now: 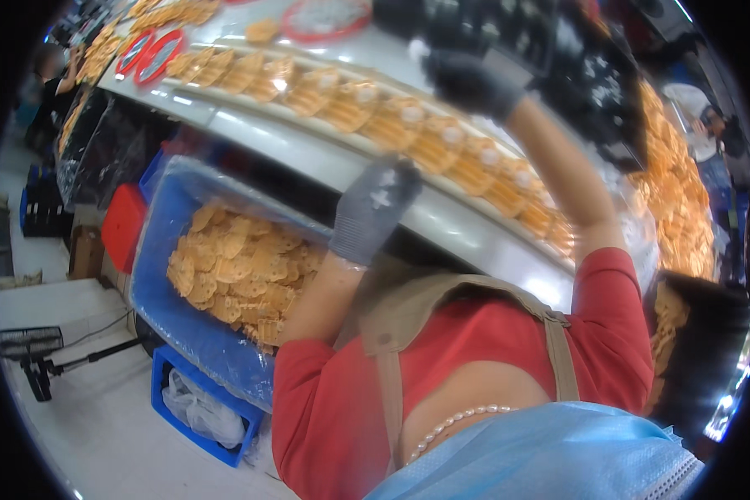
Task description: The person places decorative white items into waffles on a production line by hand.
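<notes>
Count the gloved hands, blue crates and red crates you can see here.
Gloved hands: 2, left hand and right hand
Blue crates: 2, lined crate and floor crate
Red crates: 1, red crate
Total: 5

A row of wafer packs [392,117] is filling the far strip of the white surface [325,158], leaving its near edge bare beside the left hand [373,208]. The right hand [471,82] is crowding against a black tray [558,58]. A blue crate [175,325] of wafers is blocking the lower left.
</notes>
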